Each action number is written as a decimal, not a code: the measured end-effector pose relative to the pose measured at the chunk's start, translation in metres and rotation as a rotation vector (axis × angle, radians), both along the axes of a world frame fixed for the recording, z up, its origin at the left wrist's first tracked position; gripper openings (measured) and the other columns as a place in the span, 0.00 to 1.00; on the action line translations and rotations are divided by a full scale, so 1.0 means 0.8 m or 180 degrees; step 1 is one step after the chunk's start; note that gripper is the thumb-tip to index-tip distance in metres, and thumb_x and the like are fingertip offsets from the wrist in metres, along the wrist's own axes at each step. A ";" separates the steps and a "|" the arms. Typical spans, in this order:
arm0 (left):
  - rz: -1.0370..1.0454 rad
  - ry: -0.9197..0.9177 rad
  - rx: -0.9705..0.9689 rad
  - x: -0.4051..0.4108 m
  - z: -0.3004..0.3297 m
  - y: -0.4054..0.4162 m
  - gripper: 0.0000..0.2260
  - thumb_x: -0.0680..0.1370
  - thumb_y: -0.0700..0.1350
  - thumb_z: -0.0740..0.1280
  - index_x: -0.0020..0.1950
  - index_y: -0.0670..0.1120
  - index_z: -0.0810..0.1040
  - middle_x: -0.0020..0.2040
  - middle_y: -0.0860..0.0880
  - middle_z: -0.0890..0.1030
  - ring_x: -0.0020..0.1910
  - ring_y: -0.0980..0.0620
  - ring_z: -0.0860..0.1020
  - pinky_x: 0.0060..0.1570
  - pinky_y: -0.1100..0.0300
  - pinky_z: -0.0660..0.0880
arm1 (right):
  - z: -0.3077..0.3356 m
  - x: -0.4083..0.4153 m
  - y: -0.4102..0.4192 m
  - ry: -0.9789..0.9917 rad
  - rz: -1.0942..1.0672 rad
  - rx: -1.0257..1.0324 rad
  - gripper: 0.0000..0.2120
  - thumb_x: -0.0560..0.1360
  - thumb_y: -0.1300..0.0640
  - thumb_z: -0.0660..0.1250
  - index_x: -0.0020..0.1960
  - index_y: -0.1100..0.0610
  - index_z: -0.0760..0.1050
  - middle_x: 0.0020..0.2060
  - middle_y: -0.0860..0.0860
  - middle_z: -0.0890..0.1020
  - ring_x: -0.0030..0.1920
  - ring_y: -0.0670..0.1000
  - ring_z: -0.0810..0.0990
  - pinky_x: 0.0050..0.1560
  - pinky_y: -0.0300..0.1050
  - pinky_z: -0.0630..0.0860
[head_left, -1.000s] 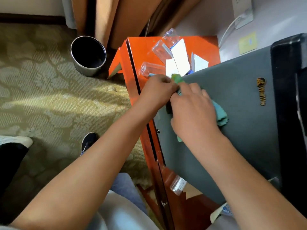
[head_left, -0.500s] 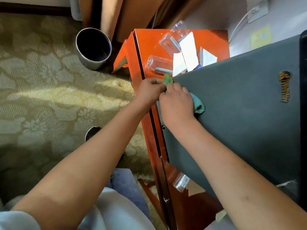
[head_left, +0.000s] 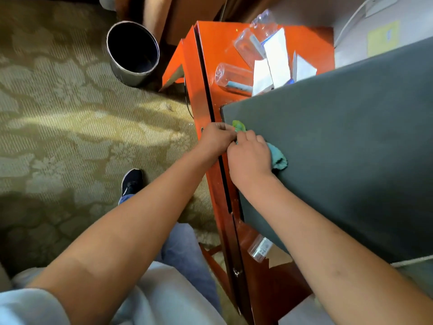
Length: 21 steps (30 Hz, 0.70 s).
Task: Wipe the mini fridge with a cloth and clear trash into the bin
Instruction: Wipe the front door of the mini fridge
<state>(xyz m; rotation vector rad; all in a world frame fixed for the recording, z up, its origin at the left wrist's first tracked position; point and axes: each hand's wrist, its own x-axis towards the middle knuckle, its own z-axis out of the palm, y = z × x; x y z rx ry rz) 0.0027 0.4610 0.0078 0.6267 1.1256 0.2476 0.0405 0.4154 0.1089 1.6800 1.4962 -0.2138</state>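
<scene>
The grey mini fridge (head_left: 339,146) stands on an orange cabinet (head_left: 215,48). Both hands meet at the fridge top's front left corner. My right hand (head_left: 249,158) grips a teal-green cloth (head_left: 278,158) bunched against the fridge top. My left hand (head_left: 216,137) pinches the cloth's green end (head_left: 239,126) at the fridge edge. Trash lies on the cabinet behind the fridge: empty clear plastic bottles (head_left: 232,76) and white paper pieces (head_left: 276,59). A round dark bin (head_left: 133,52) stands open on the carpet to the left of the cabinet.
Patterned carpet (head_left: 58,113) spreads to the left, with my dark shoe (head_left: 131,181) beside the cabinet. A small clear plastic item (head_left: 260,248) lies on the cabinet in front of the fridge. A white cable (head_left: 349,22) runs to a wall socket at the top right.
Both hands have slid with the cloth along the fridge's left edge, away from the back corner, and the view has tilted so more of the cabinet and bin shows.
</scene>
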 end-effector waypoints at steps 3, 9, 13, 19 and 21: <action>-0.0218 0.0032 -0.0323 -0.002 -0.016 -0.029 0.10 0.77 0.34 0.70 0.37 0.45 0.80 0.39 0.45 0.81 0.38 0.50 0.77 0.38 0.60 0.75 | -0.020 0.001 -0.020 0.0015 -0.0114 -0.0313 0.17 0.81 0.57 0.58 0.69 0.54 0.74 0.67 0.54 0.73 0.67 0.55 0.67 0.66 0.49 0.64; -0.0126 -0.0105 -0.0228 -0.001 -0.009 -0.013 0.03 0.73 0.36 0.71 0.41 0.36 0.82 0.36 0.44 0.79 0.37 0.49 0.75 0.38 0.57 0.72 | 0.004 0.012 -0.004 0.0126 0.0000 -0.0135 0.17 0.78 0.56 0.62 0.67 0.53 0.75 0.65 0.54 0.74 0.67 0.56 0.68 0.66 0.49 0.64; 0.0073 -0.0006 -0.0161 0.006 -0.025 0.008 0.05 0.74 0.35 0.71 0.45 0.34 0.84 0.39 0.42 0.82 0.38 0.50 0.77 0.40 0.56 0.75 | -0.017 0.012 0.006 0.0056 0.0085 0.0160 0.16 0.79 0.57 0.61 0.66 0.55 0.76 0.64 0.55 0.74 0.66 0.57 0.68 0.66 0.51 0.65; -0.0340 0.0325 -0.0508 0.003 -0.065 -0.037 0.11 0.75 0.33 0.66 0.34 0.44 0.76 0.32 0.50 0.75 0.35 0.52 0.73 0.36 0.58 0.70 | -0.058 0.008 -0.016 0.0191 -0.0245 -0.0637 0.17 0.80 0.55 0.61 0.68 0.54 0.76 0.67 0.54 0.74 0.68 0.56 0.67 0.68 0.49 0.65; -0.0465 0.0189 -0.0437 0.003 -0.056 -0.042 0.17 0.75 0.32 0.64 0.29 0.47 0.69 0.28 0.52 0.69 0.31 0.53 0.66 0.31 0.59 0.63 | -0.047 0.011 -0.017 0.0219 -0.0298 -0.0680 0.18 0.80 0.55 0.61 0.69 0.54 0.75 0.67 0.54 0.73 0.69 0.57 0.66 0.69 0.49 0.64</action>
